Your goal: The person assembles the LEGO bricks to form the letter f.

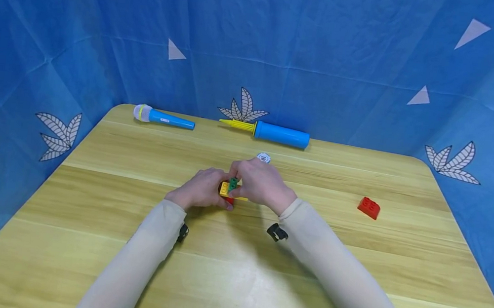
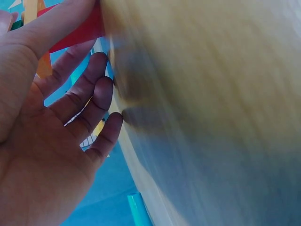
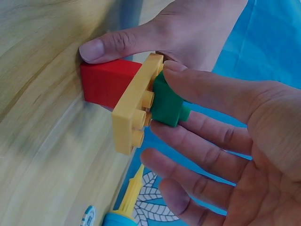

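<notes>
A small stack of toy building bricks stands on the table between both hands. At its base is a red brick [image 3: 109, 82], topped by a yellow studded plate [image 3: 123, 123] that reaches out past it. My left hand [image 1: 202, 188] pinches the red brick at the sides between thumb and fingers, its other fingertips close to the tabletop. From above, my right hand [image 1: 263, 181] pinches a green brick [image 3: 165, 101] between thumb and fingers. The green brick sits against the plate's studs; whether it is fully pressed on I cannot tell.
Another red brick [image 1: 369, 208] lies to the right on the wooden table [image 1: 234, 282]. Beyond the hands is a round white chip [image 1: 263, 157]. Along the back edge lie a toy microphone [image 1: 167, 118] and a blue and yellow hand pump [image 1: 281, 134], before a blue curtain [image 1: 285, 38].
</notes>
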`<state>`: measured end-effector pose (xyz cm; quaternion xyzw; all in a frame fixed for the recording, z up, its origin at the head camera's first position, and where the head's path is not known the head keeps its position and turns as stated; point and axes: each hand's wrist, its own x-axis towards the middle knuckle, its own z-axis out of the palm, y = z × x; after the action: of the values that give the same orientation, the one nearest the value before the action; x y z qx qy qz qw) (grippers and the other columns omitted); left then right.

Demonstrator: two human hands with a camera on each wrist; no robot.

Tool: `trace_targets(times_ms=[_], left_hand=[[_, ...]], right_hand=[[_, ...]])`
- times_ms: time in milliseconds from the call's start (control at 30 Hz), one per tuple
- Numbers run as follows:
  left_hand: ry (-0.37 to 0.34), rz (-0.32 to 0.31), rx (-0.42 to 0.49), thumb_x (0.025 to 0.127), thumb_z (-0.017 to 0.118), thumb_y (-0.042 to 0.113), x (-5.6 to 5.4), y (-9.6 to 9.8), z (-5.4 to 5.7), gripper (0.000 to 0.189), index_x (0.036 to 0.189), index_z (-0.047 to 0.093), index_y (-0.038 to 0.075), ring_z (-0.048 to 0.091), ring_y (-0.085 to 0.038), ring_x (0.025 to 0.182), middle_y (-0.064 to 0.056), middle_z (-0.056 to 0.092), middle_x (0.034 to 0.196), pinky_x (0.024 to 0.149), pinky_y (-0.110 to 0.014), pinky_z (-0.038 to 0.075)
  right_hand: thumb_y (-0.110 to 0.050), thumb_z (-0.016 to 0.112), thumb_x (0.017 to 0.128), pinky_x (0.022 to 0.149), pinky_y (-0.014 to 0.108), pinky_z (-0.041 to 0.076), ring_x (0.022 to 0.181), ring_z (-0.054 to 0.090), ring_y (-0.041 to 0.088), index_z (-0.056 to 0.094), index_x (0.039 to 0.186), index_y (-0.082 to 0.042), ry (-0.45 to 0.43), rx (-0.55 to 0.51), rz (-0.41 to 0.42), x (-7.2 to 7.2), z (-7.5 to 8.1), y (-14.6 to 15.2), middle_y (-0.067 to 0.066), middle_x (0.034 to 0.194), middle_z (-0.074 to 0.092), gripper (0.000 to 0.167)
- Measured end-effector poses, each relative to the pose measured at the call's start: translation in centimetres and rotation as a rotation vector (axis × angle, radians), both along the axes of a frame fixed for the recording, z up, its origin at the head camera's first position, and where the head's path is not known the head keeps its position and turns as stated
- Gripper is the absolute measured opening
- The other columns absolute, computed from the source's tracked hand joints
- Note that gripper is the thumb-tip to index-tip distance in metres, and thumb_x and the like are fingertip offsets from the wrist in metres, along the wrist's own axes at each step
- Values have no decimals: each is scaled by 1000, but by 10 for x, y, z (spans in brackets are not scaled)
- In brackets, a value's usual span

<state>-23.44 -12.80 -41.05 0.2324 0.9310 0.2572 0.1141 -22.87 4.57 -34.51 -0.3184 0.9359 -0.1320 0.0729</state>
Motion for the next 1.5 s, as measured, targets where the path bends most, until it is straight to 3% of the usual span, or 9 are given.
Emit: trace_targets(times_ms=[1500], left_hand=[[-7,-8,10,74,88,33,1,-1,0,46,111,66,18,56,-17,98,7,66,105,95,-48,37]], right_hand=[[-35,85,78,56,31,47,77,56,14,71,101,-19,-4,96,-70,2,4,-9,-8,88,63,31]])
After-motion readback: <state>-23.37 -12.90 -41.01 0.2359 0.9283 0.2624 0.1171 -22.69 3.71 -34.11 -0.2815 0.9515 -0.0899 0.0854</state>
